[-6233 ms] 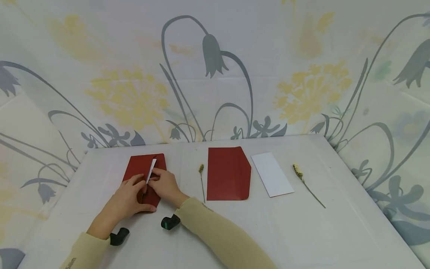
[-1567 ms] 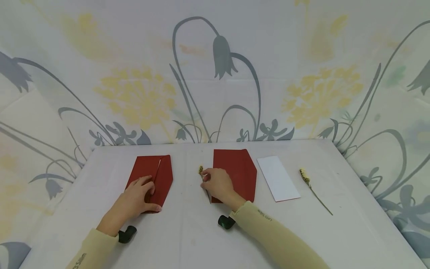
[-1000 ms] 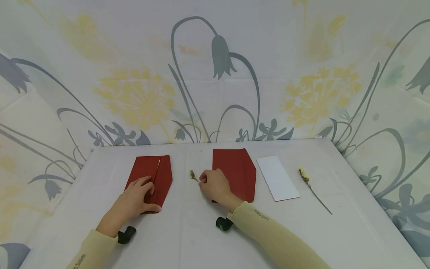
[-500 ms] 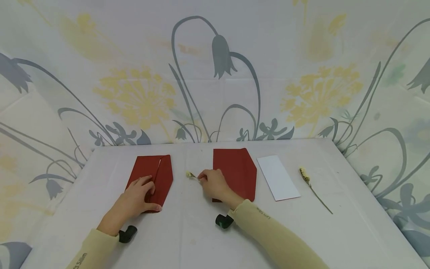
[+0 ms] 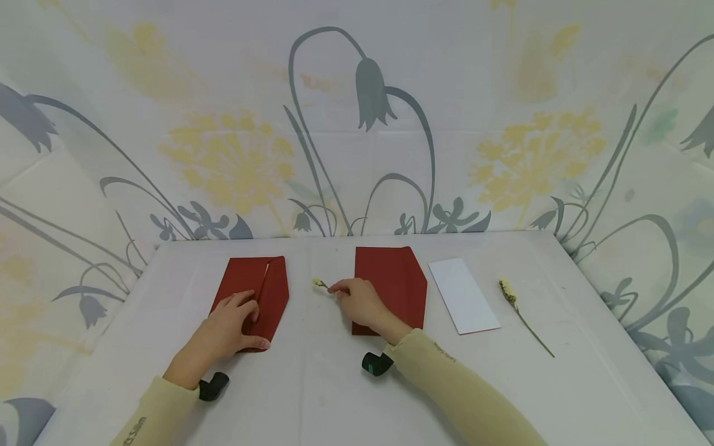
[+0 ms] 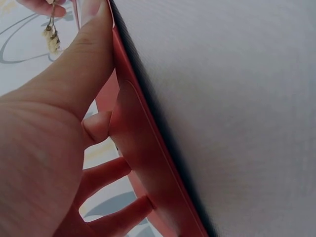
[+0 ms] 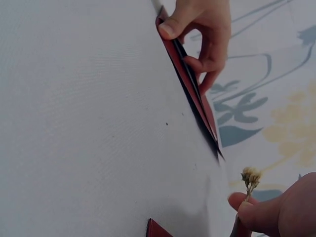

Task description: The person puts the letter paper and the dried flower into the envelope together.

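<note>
My left hand (image 5: 225,322) rests on the left red envelope (image 5: 276,294), its thumb along the near edge and its fingertips on the face. A thin white strip of a card (image 5: 267,268) shows at the envelope's flap line; the rest is hidden inside. In the right wrist view this envelope (image 7: 183,66) gapes a little along its edge. My right hand (image 5: 362,303) pinches a dried flower (image 5: 319,283) by its stem between thumb and forefinger. The pale yellow head (image 7: 251,177) points left, toward the left envelope. Most of the stem is hidden by the hand.
Beneath my right hand lies a second red envelope (image 5: 393,269). To its right are a white card (image 5: 464,296) and another dried flower (image 5: 507,292) on the white tablecloth (image 5: 312,384). A flower-printed cloth (image 5: 357,155) hangs behind the table.
The white card has slid into the left envelope. My right hand has moved right, picked up the nearer dried flower and swung its head leftward. My left hand stays on the envelope.
</note>
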Demonstrator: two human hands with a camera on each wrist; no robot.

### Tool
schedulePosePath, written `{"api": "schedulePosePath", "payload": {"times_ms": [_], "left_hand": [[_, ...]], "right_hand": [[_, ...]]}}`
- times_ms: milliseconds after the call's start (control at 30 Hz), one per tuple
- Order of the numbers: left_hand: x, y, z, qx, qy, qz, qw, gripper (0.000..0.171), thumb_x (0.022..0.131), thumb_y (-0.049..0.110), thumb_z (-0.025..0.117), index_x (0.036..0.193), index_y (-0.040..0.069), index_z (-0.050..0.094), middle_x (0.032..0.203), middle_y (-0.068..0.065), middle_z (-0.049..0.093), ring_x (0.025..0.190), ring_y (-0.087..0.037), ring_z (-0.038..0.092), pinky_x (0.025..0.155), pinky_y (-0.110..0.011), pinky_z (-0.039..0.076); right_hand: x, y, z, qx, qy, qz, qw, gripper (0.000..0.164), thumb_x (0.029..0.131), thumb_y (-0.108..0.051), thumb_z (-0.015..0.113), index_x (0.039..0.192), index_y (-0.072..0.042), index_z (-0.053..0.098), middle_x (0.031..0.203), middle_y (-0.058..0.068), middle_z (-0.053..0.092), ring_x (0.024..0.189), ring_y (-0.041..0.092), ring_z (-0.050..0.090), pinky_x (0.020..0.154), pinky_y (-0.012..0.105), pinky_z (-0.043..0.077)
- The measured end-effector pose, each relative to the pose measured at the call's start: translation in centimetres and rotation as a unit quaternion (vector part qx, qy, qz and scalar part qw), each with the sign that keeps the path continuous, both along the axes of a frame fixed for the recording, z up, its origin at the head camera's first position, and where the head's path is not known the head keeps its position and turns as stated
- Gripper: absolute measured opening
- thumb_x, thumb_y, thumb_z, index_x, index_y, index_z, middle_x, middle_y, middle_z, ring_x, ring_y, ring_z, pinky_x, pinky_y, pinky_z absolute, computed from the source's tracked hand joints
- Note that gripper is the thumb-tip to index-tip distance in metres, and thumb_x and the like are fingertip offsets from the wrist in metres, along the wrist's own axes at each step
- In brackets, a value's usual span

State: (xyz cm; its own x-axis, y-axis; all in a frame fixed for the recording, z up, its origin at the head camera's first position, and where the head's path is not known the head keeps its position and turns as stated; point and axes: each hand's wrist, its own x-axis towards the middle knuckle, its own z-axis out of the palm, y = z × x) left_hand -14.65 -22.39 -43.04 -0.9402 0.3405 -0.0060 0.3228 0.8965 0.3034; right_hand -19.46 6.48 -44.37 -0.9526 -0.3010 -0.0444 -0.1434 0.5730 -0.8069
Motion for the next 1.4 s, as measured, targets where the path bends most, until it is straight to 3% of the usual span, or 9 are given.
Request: {"api": "schedulePosePath", "payload": {"times_ms": [333, 700, 967, 1233, 1400], "left_hand": [[-0.1, -0.1, -0.2, 0.006, 0.005, 0.0, 1.0, 0.05, 0.07, 0.045, 0.089, 0.085, 0.018, 0.05, 0.144, -0.028, 0.044, 0.125, -0.057, 0.04, 0.081, -0.063, 0.051], [0.2, 0.1, -0.1, 0.001, 0.022, 0.02, 0.9996, 0.052, 0.069, 0.047, 0.089, 0.085, 0.018, 0.05, 0.146, -0.024, 0.044, 0.126, -0.053, 0.042, 0.065, -0.062, 0.05], [0.4, 0.1, -0.1, -0.006, 0.016, 0.027, 0.9995, 0.052, 0.069, 0.049, 0.089, 0.085, 0.018, 0.05, 0.147, -0.023, 0.043, 0.128, -0.052, 0.041, 0.065, -0.062, 0.05], [0.5, 0.2, 0.1, -0.004, 0.025, 0.027, 0.9993, 0.053, 0.067, 0.048, 0.09, 0.084, 0.018, 0.05, 0.147, -0.023, 0.043, 0.128, -0.052, 0.04, 0.065, -0.06, 0.051], [0.5, 0.3, 0.2, -0.001, 0.028, 0.028, 0.9992, 0.053, 0.067, 0.047, 0.09, 0.084, 0.018, 0.049, 0.147, -0.022, 0.043, 0.128, -0.051, 0.039, 0.064, -0.06, 0.05]], "right_hand": [[0.0, 0.3, 1.0, -0.022, -0.022, 0.001, 1.0, 0.023, 0.101, -0.005, 0.054, 0.11, -0.012, 0.074, 0.113, 0.004, 0.067, 0.09, 0.019, 0.055, 0.071, 0.03, 0.047], [0.2, 0.6, 1.8, -0.052, -0.029, 0.006, 0.998, 0.018, 0.1, -0.009, 0.058, 0.11, -0.009, 0.072, 0.106, 0.002, 0.066, 0.088, 0.018, 0.058, 0.066, 0.029, 0.049], [0.1, 0.5, 1.6, -0.093, -0.07, 0.021, 0.993, 0.018, 0.098, -0.011, 0.063, 0.113, -0.007, 0.072, 0.097, 0.01, 0.067, 0.067, 0.017, 0.055, 0.057, 0.027, 0.046], [0.1, 0.0, 1.7, -0.134, -0.094, 0.03, 0.986, 0.017, 0.095, -0.011, 0.067, 0.109, -0.003, 0.071, 0.097, 0.003, 0.066, 0.074, 0.017, 0.06, 0.069, 0.028, 0.054], [0.2, -0.5, 1.8, -0.155, -0.106, 0.031, 0.982, 0.019, 0.095, -0.012, 0.067, 0.11, 0.0, 0.069, 0.097, 0.011, 0.067, 0.079, 0.017, 0.062, 0.072, 0.031, 0.056]]}}
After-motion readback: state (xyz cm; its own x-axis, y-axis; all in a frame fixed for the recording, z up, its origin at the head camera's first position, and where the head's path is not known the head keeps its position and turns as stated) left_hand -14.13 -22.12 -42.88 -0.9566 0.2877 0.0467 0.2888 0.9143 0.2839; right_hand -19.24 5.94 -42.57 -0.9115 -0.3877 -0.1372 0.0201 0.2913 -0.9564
